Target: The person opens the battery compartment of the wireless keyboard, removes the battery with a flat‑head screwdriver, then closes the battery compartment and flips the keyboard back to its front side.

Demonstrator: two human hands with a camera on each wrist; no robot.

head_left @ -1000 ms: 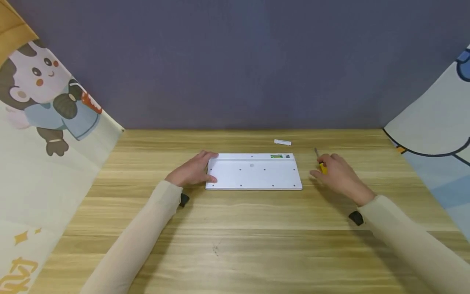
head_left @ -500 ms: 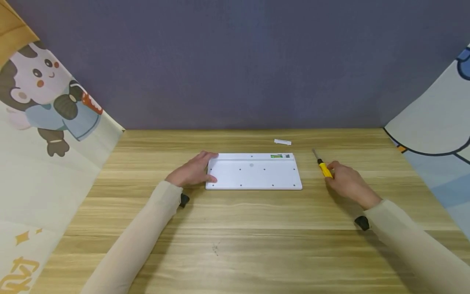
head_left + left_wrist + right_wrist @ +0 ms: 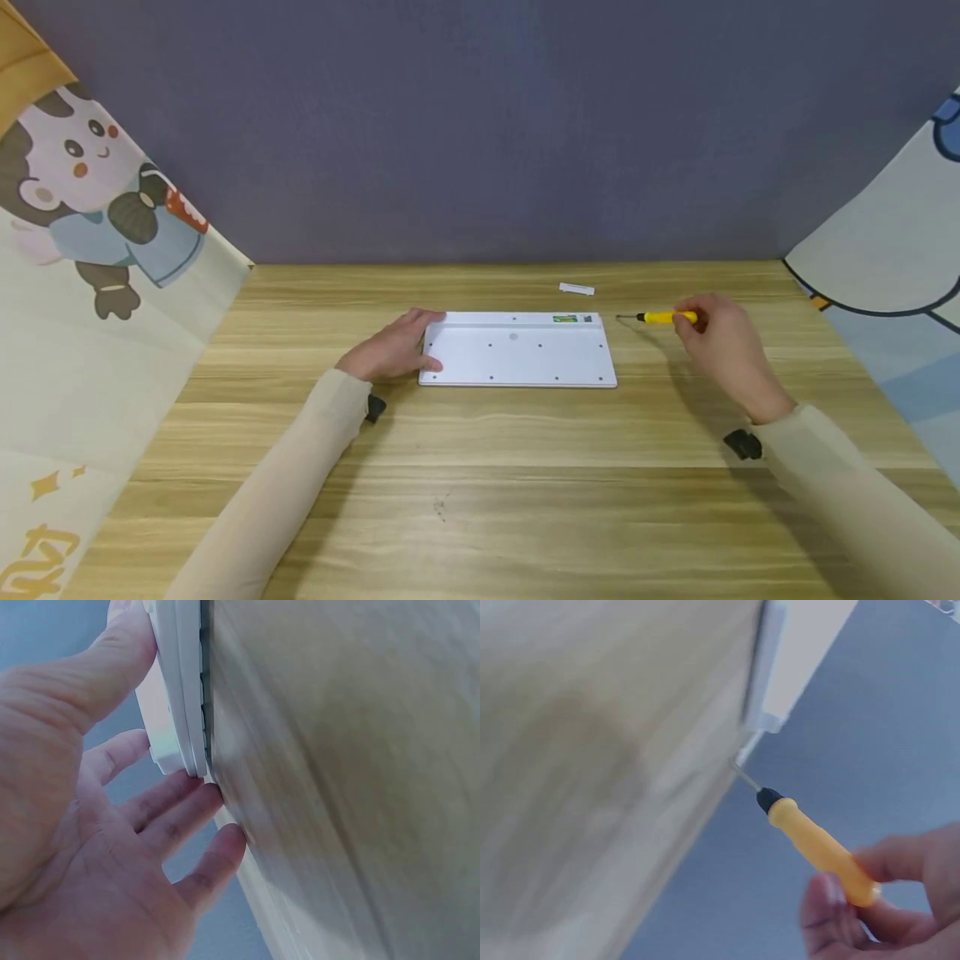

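A white keyboard point(image 3: 517, 358) lies upside down on the table, its underside dotted with small dark screws. My left hand point(image 3: 393, 346) holds its left end, thumb on the underside and fingers at the edge, as the left wrist view shows. A green and yellow battery point(image 3: 565, 319) sits in the uncovered slot at the back right. My right hand point(image 3: 723, 346) pinches a screwdriver point(image 3: 670, 317) by the end of its yellow handle, between thumb and fingers. The metal shaft points left, its tip just off the keyboard's back right corner.
A small white battery cover point(image 3: 577, 289) lies on the wooden table point(image 3: 517, 475) behind the keyboard. A dark blue panel point(image 3: 517, 133) rises at the back, with cartoon-printed panels on both sides.
The right hand has swung the screwdriver from pointing away to pointing left at the keyboard's back right corner, its grip now at the handle's end. Left hand and keyboard stay put.
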